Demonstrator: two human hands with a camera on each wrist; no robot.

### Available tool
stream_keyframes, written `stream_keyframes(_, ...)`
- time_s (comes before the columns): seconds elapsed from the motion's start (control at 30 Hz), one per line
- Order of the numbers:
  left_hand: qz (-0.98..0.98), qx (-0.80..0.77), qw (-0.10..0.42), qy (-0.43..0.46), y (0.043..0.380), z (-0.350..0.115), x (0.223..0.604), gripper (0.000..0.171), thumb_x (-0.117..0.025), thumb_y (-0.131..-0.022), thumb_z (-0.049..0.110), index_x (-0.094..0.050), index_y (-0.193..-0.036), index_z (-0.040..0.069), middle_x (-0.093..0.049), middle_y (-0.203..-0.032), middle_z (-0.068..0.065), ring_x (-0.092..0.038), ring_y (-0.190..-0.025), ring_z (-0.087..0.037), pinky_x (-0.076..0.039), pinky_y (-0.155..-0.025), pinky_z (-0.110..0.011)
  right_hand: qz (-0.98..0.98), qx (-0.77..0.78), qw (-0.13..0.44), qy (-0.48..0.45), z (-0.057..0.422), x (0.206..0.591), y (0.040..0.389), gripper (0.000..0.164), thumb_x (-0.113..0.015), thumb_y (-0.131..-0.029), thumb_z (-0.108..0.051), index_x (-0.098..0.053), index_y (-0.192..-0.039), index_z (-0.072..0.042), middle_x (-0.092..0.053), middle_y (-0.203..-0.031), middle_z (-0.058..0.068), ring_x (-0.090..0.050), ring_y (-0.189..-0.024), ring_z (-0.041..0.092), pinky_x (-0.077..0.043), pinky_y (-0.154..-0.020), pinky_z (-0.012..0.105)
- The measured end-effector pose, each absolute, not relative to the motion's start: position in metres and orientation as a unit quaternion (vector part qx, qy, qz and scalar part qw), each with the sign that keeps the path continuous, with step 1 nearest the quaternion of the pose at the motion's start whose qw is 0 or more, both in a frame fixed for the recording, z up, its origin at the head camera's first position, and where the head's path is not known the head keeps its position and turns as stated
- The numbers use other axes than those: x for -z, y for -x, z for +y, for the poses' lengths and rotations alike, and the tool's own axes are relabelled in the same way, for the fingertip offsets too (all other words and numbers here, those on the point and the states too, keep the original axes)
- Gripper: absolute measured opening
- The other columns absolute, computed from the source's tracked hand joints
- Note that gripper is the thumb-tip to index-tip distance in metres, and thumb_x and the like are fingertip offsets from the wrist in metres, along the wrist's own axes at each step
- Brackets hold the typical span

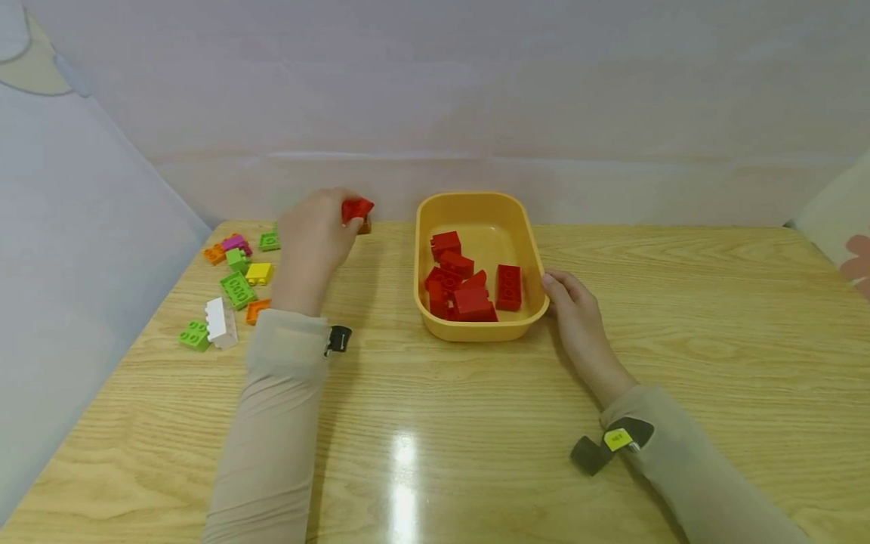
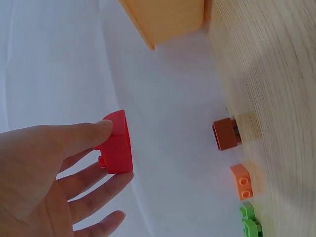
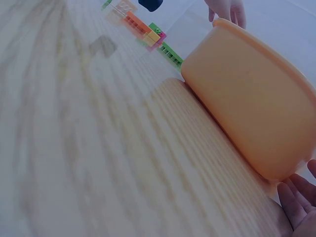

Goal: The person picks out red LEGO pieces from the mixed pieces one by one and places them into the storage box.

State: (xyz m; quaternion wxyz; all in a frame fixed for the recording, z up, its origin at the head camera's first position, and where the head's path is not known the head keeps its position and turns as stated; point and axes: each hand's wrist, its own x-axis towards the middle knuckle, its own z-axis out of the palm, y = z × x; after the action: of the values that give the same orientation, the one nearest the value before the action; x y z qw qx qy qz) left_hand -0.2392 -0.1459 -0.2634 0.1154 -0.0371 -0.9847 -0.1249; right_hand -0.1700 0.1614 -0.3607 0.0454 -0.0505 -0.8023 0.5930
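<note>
My left hand (image 1: 316, 234) pinches a red toy brick (image 2: 117, 145) between thumb and fingers, raised near the back edge of the table. A brown brick (image 2: 225, 134) stands on the table close by, partly covered by that hand in the head view. In the middle, a yellow plastic bin (image 1: 469, 332) contains several red bricks (image 1: 473, 302), piled mostly toward its near end. At the bin's right side rests my right hand (image 1: 579, 317), its loosely extended fingers touching the outer wall near the near corner.
Left on the table lie several loose bricks, among them a white one (image 1: 220, 323), a yellow one (image 1: 259, 273), a green one (image 1: 238, 290) and a magenta one (image 1: 235, 242). A pale cloth backdrop (image 1: 476, 98) rises behind the table's back edge.
</note>
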Motion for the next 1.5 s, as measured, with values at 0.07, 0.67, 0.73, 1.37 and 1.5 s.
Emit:
stream_keyframes(0.07,-0.985,0.119,0.120,0.041,0.239,-0.142,0.263,0.039,-0.059,-0.090,0.027,-0.058,-0.128,0.016,-0.065,-0.126,-0.013,-0.060,-0.104,-0.032,-0.053,-0.083,-0.050,-0.802,-0.593,0.046,0.052,0.161,0.361,0.170,0.058,-0.038,-0.097,-0.047,-0.049,-0.132,-0.002,-0.050,-0.134,0.009,-0.046,-0.120,0.011,-0.043,-0.091,0.014)
stream_keyframes(0.67,-0.973,0.097,0.171,0.124,0.231,-0.105,0.270,0.031,-0.064,-0.087,0.027,-0.065,-0.117,0.017,-0.070,-0.116,-0.007,-0.062,-0.094,-0.028,-0.053,-0.079,-0.045,-0.805,-0.588,0.051,0.055,0.160,0.360,0.170,0.057,-0.039,-0.097,-0.046,-0.051,-0.130,-0.001,-0.051,-0.129,0.008,-0.047,-0.114,0.010,-0.043,-0.087,0.012)
stream_keyframes(0.73,-0.971,0.097,0.174,0.135,0.230,-0.100,0.271,0.031,-0.064,-0.087,0.028,-0.065,-0.116,0.017,-0.070,-0.114,-0.007,-0.061,-0.094,-0.028,-0.053,-0.080,-0.045,-0.803,-0.591,0.051,0.056,0.160,0.359,0.170,0.056,-0.039,-0.097,-0.045,-0.051,-0.130,-0.001,-0.051,-0.128,0.007,-0.047,-0.114,0.010,-0.042,-0.087,0.012)
stream_keyframes(1.37,-0.964,0.047,0.143,0.218,0.213,-0.058,0.284,0.034,-0.062,-0.088,0.032,-0.061,-0.121,0.023,-0.067,-0.122,0.000,-0.060,-0.105,-0.023,-0.052,-0.087,-0.040,-0.801,-0.595,0.049,0.052,0.158,0.358,0.169,0.056,-0.040,-0.097,-0.045,-0.051,-0.130,-0.001,-0.052,-0.128,0.005,-0.047,-0.116,0.009,-0.042,-0.089,0.013)
stream_keyframes(1.5,-0.958,0.036,0.143,0.247,0.210,-0.053,0.289,0.030,-0.062,-0.089,0.029,-0.062,-0.118,0.023,-0.068,-0.120,0.001,-0.060,-0.105,-0.021,-0.053,-0.088,-0.040,-0.799,-0.597,0.047,0.050,0.158,0.358,0.169,0.056,-0.039,-0.097,-0.045,-0.050,-0.131,-0.002,-0.051,-0.128,0.005,-0.046,-0.117,0.009,-0.043,-0.090,0.014)
